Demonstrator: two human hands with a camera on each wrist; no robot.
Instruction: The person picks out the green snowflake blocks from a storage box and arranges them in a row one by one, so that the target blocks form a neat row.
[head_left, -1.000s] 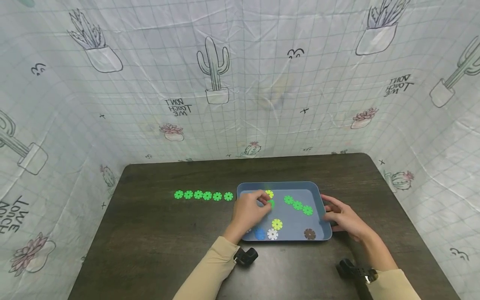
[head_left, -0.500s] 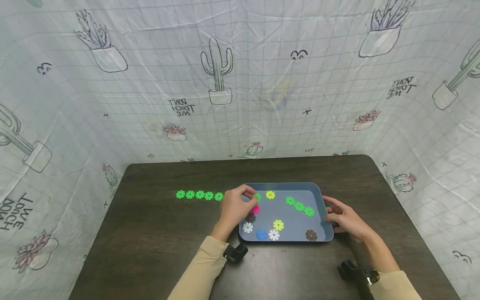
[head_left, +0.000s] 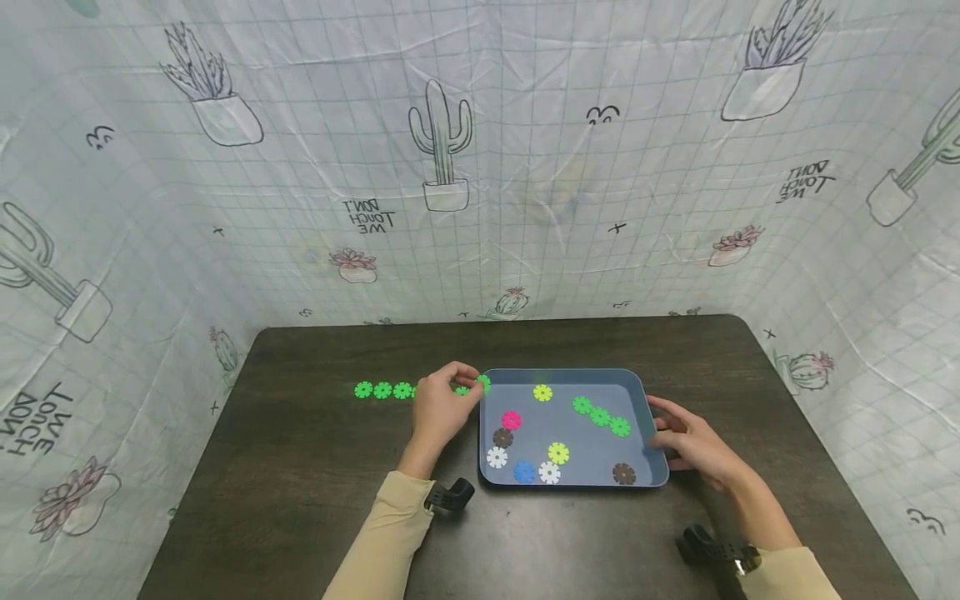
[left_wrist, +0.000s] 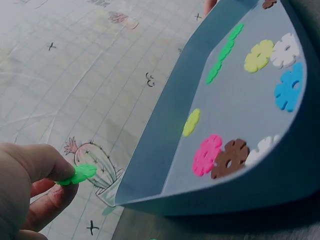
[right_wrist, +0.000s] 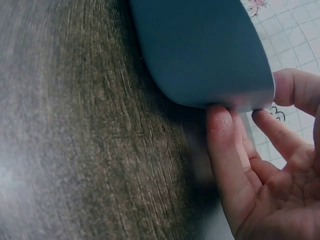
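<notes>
My left hand (head_left: 442,406) pinches a green snowflake-shaped plastic disc (left_wrist: 80,174) between thumb and fingertips, over the left edge of the blue-grey tray (head_left: 573,375). Beneath and beside this hand runs a row of green discs (head_left: 382,390) on the table, partly hidden by it. My right hand (head_left: 697,439) grips the tray's right edge, its fingertips at the rim and outer wall. Inside the tray lie three green discs (head_left: 600,416), a pink disc (head_left: 512,420), two yellow discs (head_left: 558,452), two brown, two white and a blue disc (head_left: 524,472).
The dark wooden table (head_left: 300,467) reaches back to a white grid-patterned sheet (head_left: 525,167) printed with cacti, which also hangs along both sides. Each wrist carries a black strapped camera (head_left: 452,496).
My left hand has moved left out of the tray with the green disc, uncovering the pink, brown and white discs at the tray's left. My right hand keeps its place at the tray edge.
</notes>
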